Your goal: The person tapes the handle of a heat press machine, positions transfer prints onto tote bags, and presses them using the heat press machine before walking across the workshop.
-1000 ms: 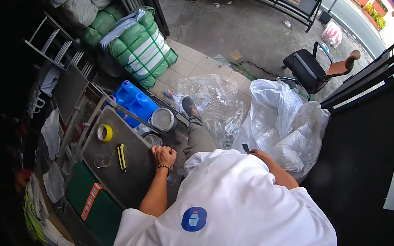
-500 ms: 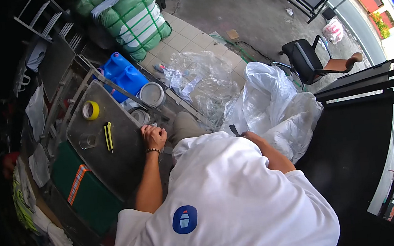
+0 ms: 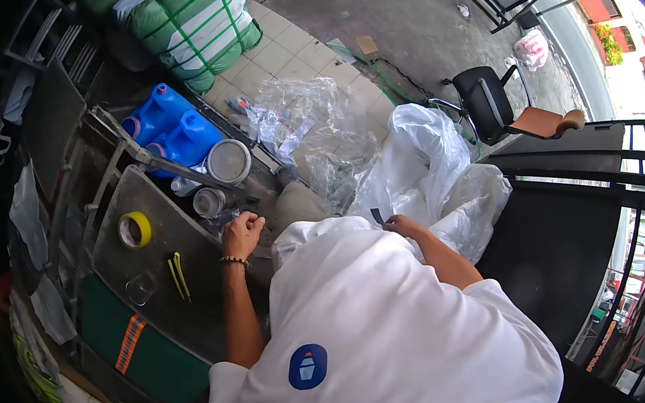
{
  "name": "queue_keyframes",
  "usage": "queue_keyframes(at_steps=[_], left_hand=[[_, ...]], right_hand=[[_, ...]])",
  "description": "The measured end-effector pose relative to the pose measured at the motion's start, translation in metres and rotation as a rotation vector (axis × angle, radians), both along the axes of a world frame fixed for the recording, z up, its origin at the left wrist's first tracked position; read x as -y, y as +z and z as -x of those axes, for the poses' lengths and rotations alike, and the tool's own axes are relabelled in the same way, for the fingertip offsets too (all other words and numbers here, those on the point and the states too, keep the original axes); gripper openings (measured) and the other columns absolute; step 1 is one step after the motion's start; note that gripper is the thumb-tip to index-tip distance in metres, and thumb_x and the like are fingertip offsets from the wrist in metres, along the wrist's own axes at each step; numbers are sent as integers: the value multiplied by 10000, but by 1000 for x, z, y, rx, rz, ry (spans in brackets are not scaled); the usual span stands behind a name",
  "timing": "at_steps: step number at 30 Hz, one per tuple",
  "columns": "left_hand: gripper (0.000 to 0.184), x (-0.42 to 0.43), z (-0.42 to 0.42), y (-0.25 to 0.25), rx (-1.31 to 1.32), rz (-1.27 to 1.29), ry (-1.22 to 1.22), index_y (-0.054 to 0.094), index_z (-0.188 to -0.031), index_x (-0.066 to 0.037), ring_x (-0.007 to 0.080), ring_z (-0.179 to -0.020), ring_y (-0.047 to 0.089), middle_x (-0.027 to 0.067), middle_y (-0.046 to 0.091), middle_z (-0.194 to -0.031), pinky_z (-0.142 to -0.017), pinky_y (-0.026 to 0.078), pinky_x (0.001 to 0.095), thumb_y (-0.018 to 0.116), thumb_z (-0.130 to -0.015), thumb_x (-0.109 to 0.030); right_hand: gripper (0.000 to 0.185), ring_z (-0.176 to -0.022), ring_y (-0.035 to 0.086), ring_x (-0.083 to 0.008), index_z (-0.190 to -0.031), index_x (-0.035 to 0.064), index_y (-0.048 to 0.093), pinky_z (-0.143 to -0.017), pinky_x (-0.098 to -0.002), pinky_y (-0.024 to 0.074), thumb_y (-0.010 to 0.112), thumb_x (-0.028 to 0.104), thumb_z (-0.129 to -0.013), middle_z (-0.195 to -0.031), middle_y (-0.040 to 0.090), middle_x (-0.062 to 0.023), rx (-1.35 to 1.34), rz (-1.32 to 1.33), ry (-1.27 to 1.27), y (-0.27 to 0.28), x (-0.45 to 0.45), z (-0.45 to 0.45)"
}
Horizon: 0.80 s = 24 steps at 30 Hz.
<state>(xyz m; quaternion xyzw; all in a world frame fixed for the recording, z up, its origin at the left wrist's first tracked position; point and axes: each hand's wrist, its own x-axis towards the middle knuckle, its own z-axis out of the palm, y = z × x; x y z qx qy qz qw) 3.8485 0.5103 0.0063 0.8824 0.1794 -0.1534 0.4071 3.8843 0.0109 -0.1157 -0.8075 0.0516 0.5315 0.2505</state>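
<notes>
My left hand [image 3: 243,235], with a beaded bracelet at the wrist, is curled by the right edge of a dark bench top [image 3: 187,244]. Its fingers are closed; I cannot make out whether anything is in them. Crumpled clear plastic [image 3: 218,224] lies just beyond it. On the bench top are a roll of yellow tape [image 3: 143,229], a yellow cutter knife [image 3: 180,276] and a clear cup [image 3: 142,288]. At the front of my shirt, my right hand [image 3: 405,226] grips a small dark flat piece [image 3: 377,216], beside a large translucent plastic sheet [image 3: 434,167].
Blue jugs [image 3: 186,141] and a lidded round tub [image 3: 229,162] stand past the bench. A strapped green bale [image 3: 194,39] sits on the tiles, near loose clear wrap [image 3: 314,117]. An office chair [image 3: 484,100] and black railings [image 3: 584,176] are at the right.
My left hand has come off the bench edge, its fingers more curled. My right hand keeps the dark piece. The view has shifted, so surroundings sit further left.
</notes>
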Motion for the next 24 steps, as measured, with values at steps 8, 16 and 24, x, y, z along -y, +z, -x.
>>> queue_keyframes(at_steps=[8,16,24], left_hand=[[154,-94,-39,-28,159,-402,-182,635,-790,-66,371,-777,632,144,664,-796,-689,498,481,623,-812,-219],[200,-82,-43,-9,162,-422,-115,621,-745,-73,356,-744,642,129,666,-788,-635,506,472,616,-816,-260],[187,-83,-44,-22,148,-432,-58,657,-791,-90,342,-756,650,115,675,-819,-645,515,457,638,-813,-275]], right_hand=[[415,-884,664,-212,-1113,23,662,-727,-343,518,593,368,-893,-944,694,-158,201,-127,-312,64,-88,-123],[406,-846,647,-205,-1122,30,665,-748,-329,505,584,355,-893,-956,695,-122,291,-249,-252,54,-121,-183],[444,-829,638,-175,-1168,42,630,-620,-302,505,593,387,-891,-961,676,-83,242,-171,-480,16,-76,-187]])
